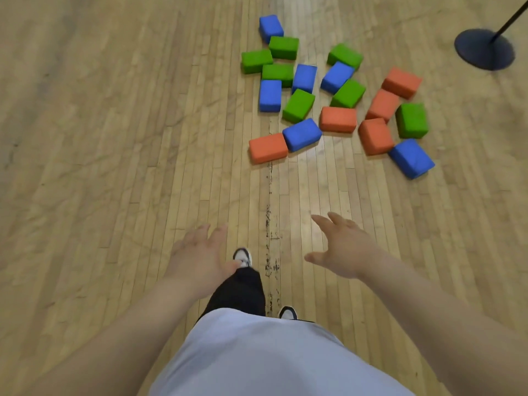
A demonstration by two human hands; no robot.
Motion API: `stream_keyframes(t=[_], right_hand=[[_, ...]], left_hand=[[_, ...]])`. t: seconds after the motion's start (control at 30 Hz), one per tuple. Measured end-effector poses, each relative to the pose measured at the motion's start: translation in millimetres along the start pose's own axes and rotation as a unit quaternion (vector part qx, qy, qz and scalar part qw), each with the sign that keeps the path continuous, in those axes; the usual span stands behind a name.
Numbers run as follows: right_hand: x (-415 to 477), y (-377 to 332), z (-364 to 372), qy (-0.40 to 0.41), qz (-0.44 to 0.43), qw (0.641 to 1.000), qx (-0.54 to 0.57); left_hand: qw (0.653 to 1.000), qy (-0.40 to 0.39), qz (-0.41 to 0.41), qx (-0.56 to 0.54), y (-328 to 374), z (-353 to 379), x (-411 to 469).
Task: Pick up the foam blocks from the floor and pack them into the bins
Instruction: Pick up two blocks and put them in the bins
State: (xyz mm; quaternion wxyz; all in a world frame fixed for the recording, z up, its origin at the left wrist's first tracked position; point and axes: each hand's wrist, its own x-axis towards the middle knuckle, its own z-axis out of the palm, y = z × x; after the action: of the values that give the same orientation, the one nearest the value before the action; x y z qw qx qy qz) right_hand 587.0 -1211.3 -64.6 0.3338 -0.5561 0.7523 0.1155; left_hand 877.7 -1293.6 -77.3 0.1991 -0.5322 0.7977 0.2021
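Several foam blocks in blue, green and orange lie scattered on the wooden floor ahead, right of centre. Nearest to me are an orange block [268,147] and a blue block [302,134] touching it; another blue block [411,158] lies at the right. My left hand [200,258] is stretched forward with fingers spread, holding nothing. My right hand [340,247] also reaches forward with straight, spread fingers and is empty. Both hands are well short of the blocks. No bin is in view.
A black round stand base [484,48] with a thin pole stands at the far right, beyond the blocks. My legs and white shoes [243,257] are below the hands. A dark scuffed seam [268,224] runs along the floorboards.
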Motion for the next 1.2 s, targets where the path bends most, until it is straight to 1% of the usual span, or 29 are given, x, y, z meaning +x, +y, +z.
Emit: stream_keyframes(t=[0.13, 0.27, 0.43, 0.57, 0.77, 0.87, 0.93, 1.0, 1.1, 1.2], right_hand=[[69.6, -14.1, -42.6, -0.001, 0.015, 1.000, 0.004], [136.8, -43.4, -93.6, 0.002, 0.031, 1.000, 0.001], [208.6, -76.6, -168.1, 0.022, 0.017, 1.000, -0.003], [262.6, -81.8, -211.9, 0.018, 0.028, 0.999, 0.000], [343.5, -54.1, -261.5, -0.003, 0.031, 1.000, -0.007], [396.6, -30.7, -286.4, -0.021, 0.013, 0.999, -0.020], [439.7, -13.3, -304.5, -0.035, -0.004, 0.999, -0.033], [489.6, 4.2, -324.3, -0.054, -0.016, 0.997, -0.049], [567.6, 30.7, -348.9, -0.081, -0.034, 0.993, -0.078], [643.7, 50.4, -358.6, -0.107, -0.050, 0.987, -0.106]], left_hand=[[1.000, -0.005, 0.008, -0.006, -15.0, -35.6, 79.3], [0.999, -0.014, 0.028, -0.007, -38.5, -84.9, 160.5], [0.997, -0.012, 0.075, 0.030, -60.8, -153.5, 246.2], [0.996, -0.017, 0.076, 0.043, -63.9, -191.3, 301.6], [0.996, -0.050, 0.060, 0.041, -45.4, -224.0, 390.1], [0.996, -0.067, 0.041, 0.038, -28.7, -234.5, 443.1], [0.997, -0.068, 0.031, 0.023, -15.4, -239.4, 480.8], [0.998, -0.069, 0.003, 0.008, -1.5, -243.4, 519.7], [0.995, -0.092, -0.039, -0.011, 16.4, -245.5, 578.4], [0.992, -0.112, -0.047, -0.024, 25.9, -237.6, 639.9]])
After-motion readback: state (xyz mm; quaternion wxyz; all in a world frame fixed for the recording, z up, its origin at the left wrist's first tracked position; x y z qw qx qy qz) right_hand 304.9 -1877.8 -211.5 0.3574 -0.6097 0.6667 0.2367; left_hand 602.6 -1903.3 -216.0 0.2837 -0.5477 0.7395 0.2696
